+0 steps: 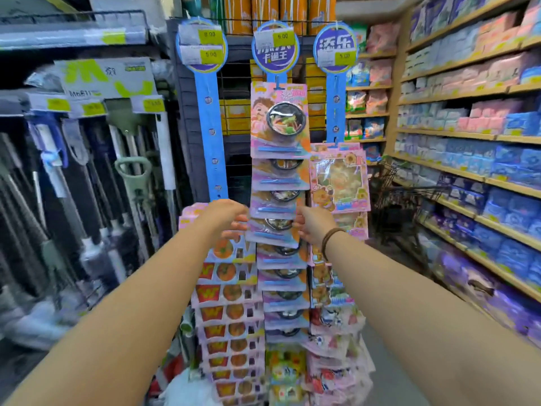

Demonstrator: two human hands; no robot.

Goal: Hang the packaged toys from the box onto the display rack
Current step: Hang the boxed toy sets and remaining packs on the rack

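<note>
Three blue hanging strips make up the display rack (216,136), topped by round signs with yellow price tags. The middle strip carries a column of pink toy packs with black bowls and blue chopsticks. My left hand (227,218) and my right hand (313,227) hold the two sides of one such pack (273,231), a few packs down the column. The left strip is bare above my left hand and holds orange-and-red packs (228,291) below. The right strip holds pink bear packs (339,177). The box is not in view.
Mops and brooms (87,171) hang at the left. Wooden shelves (468,171) with blue and pink packages run along the right wall. A wire shopping cart (404,197) stands in the aisle behind the rack. A white bag (187,388) lies at the rack's foot.
</note>
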